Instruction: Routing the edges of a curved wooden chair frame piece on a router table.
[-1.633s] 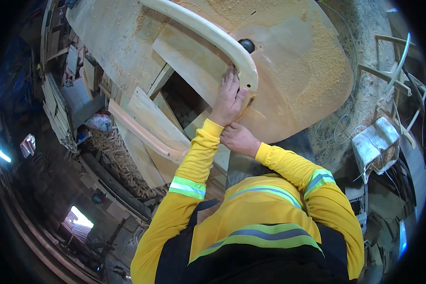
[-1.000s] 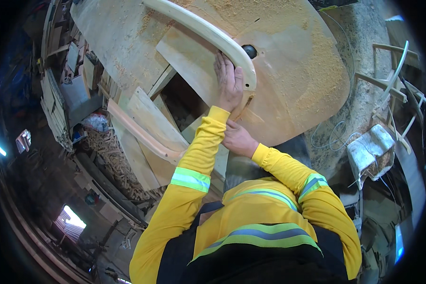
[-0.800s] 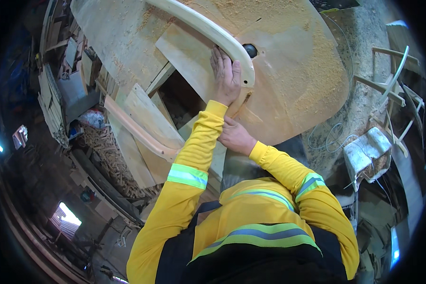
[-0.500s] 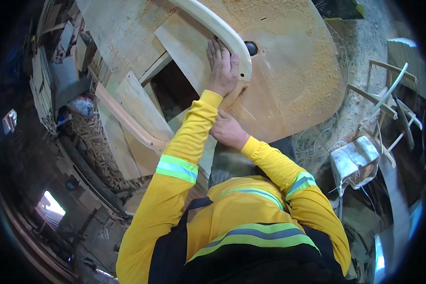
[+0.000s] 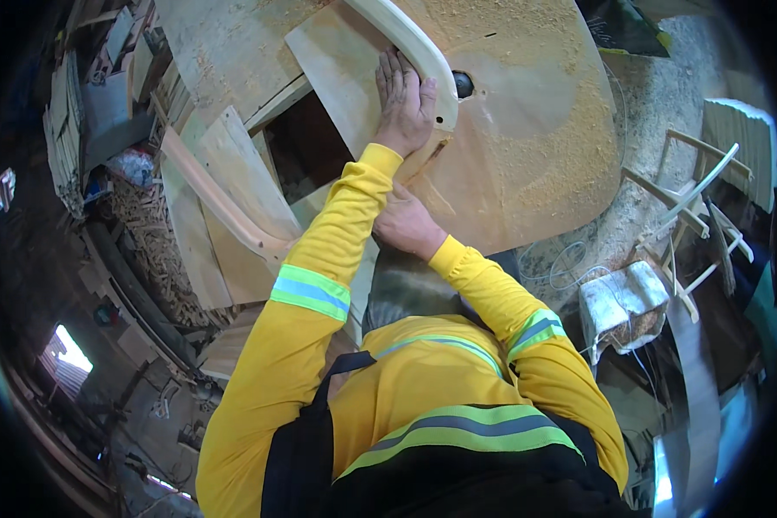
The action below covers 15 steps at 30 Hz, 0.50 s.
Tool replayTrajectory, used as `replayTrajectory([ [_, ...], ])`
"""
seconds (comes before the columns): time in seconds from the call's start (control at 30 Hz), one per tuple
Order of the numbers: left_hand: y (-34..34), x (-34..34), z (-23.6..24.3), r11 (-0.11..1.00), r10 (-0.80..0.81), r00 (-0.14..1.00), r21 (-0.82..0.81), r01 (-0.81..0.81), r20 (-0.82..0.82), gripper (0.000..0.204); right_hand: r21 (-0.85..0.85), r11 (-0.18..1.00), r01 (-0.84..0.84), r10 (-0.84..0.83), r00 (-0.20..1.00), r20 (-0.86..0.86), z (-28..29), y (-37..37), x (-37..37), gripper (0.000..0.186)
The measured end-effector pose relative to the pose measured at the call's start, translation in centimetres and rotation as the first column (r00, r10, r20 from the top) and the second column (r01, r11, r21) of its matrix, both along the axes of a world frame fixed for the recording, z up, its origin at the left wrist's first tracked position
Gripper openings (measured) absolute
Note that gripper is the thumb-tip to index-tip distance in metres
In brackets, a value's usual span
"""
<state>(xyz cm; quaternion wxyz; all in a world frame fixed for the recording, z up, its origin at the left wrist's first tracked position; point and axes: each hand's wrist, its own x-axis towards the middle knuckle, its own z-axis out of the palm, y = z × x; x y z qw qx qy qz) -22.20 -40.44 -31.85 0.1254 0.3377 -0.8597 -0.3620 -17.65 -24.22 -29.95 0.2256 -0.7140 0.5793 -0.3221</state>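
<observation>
A pale curved wooden piece (image 5: 414, 45), with a dark hole near its near end, lies on the plywood table (image 5: 535, 155). My left hand (image 5: 404, 99) rests flat along its left side, fingers stretched out and lightly spread. A dark round machine part (image 5: 464, 84) sits in a hole in the tabletop, right beside the curved piece. A brownish strip of wood (image 5: 429, 155) shows under the near end and runs back toward me. My right hand (image 5: 408, 226) is at the table's near edge, below my left wrist; its fingers are mostly hidden by my left forearm.
Another curved wooden piece (image 5: 220, 203) lies on boards at the left, beside a dark rectangular opening (image 5: 306, 142). Sawdust covers the tabletop. Wood scraps (image 5: 147, 246) are heaped at far left. A whitish container (image 5: 623, 302) and wooden frames (image 5: 686, 207) stand at the right.
The view has shifted slightly. Both hands keep nearly the same places, and the curved wooden piece still lies against my left hand beside the dark round part.
</observation>
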Motion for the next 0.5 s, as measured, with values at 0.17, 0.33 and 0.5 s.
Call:
replayTrajectory([
  [0.17,-0.4,-0.5,-0.2,1.0,0.016,1.0,-0.017,-0.015,0.024,0.075,-0.043,0.997,0.069,-0.069,0.998,0.0,0.3,-0.8,0.0,0.037],
  [0.33,-0.7,-0.4,0.1,0.999,0.051,0.998,-0.006,-0.05,0.042,0.076,0.069,0.995,0.077,-0.078,0.997,0.014,0.7,-1.9,1.6,0.045],
  [0.5,0.0,-1.1,0.0,0.999,0.051,0.998,-0.006,-0.051,0.03,0.077,0.082,0.994,0.067,-0.074,0.994,0.084,0.1,-1.6,4.8,0.044],
])
